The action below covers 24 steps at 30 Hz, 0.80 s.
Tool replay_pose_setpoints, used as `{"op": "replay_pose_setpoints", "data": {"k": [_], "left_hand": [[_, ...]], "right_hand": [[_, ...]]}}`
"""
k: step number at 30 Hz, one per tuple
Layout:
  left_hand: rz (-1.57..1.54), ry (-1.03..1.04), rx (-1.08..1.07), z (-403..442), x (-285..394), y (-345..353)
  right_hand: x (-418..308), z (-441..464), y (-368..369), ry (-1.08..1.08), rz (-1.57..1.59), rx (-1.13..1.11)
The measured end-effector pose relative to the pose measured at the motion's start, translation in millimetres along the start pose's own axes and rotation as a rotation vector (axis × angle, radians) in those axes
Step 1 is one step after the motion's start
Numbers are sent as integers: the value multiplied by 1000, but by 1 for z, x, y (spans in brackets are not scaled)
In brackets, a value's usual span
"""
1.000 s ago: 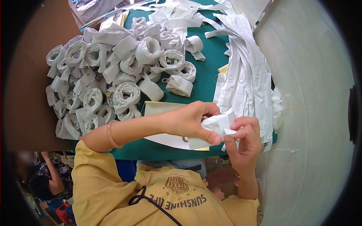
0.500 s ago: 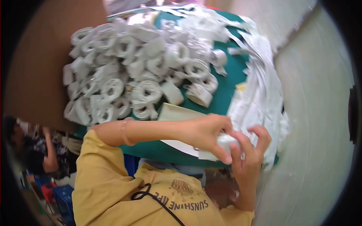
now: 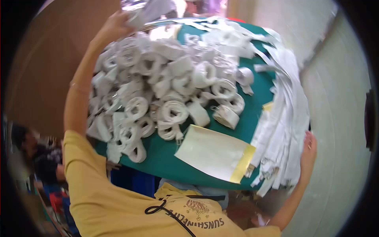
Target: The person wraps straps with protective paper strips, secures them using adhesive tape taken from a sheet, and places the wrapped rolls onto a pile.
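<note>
My left hand [image 3: 117,27] is raised at the far left of the table, closed on a white rolled strap [image 3: 135,20] above the back edge of a pile of rolled white straps [image 3: 173,112]. My right hand [image 3: 308,149] is at the right edge of a long bundle of loose white straps [image 3: 282,118]. Its fingers look loosely bent and apart, with no held thing visible; whether they touch the bundle is unclear. Small metal fittings [image 3: 270,168] show at the near ends of the loose straps.
A pale sheet [image 3: 213,152] with yellow edges lies on the green table [image 3: 158,168] near my body. A brown panel [image 3: 51,79] borders the left side, and a pale surface [image 3: 335,118] lies right. Another person [image 3: 43,162] is at lower left.
My hands, close together around a white roll before, have moved apart. The left has carried a roll to the far left; the right has moved right. The pale sheet is now uncovered.
</note>
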<state>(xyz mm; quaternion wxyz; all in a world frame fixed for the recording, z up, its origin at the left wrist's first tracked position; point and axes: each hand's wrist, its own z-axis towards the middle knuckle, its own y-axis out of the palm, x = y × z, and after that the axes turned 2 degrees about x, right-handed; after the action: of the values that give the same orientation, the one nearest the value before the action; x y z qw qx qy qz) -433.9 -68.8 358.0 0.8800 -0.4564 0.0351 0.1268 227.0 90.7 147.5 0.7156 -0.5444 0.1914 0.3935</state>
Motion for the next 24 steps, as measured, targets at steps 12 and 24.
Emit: {"op": "replay_pose_setpoints", "data": {"k": [12, 24], "left_hand": [[350, 73, 222, 4, 2, 73], [-669, 65, -904, -92, 495, 203]], "right_hand": [[56, -37, 24, 311, -377, -310], [-10, -144, 75, 234, -175, -512]]}}
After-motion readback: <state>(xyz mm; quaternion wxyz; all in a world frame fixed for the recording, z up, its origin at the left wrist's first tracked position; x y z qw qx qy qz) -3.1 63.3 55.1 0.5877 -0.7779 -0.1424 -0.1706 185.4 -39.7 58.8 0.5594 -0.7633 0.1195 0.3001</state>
